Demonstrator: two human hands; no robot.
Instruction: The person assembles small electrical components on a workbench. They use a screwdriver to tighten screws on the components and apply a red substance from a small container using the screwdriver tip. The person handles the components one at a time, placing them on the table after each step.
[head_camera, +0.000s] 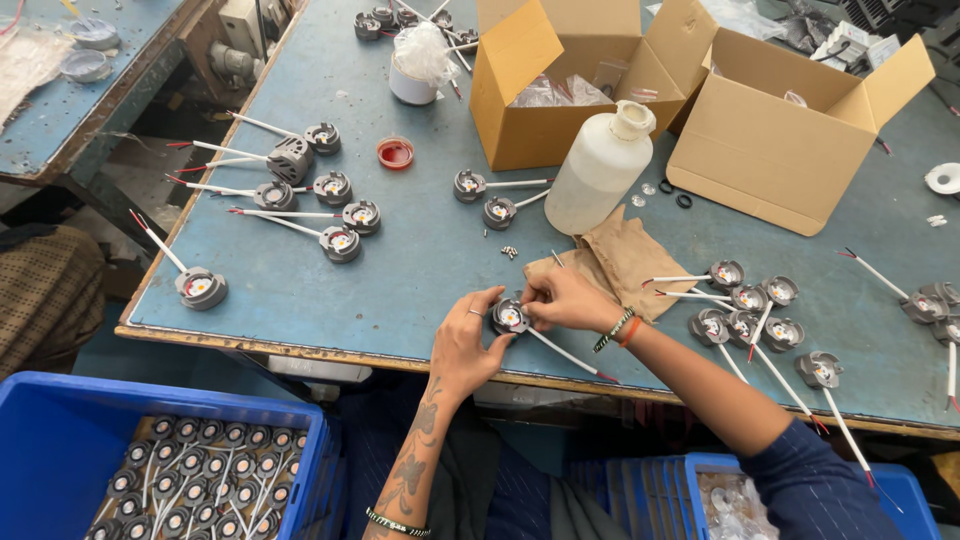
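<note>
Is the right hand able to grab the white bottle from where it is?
Probably yes. The white bottle stands just beyond the right hand, with only a brown cloth lying flat between them. But that hand is busy on the small grey lamp part.

Fingertips of both hands hide the lamp module's (510, 317) rim.

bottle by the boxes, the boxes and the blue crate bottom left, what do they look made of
The bottle looks like translucent white plastic: milky, matte walls. The two boxes look like plain brown corrugated cardboard: dull surface, creased open flaps. The blue crate looks like moulded plastic: even colour, slight sheen on a thick rim.
</note>
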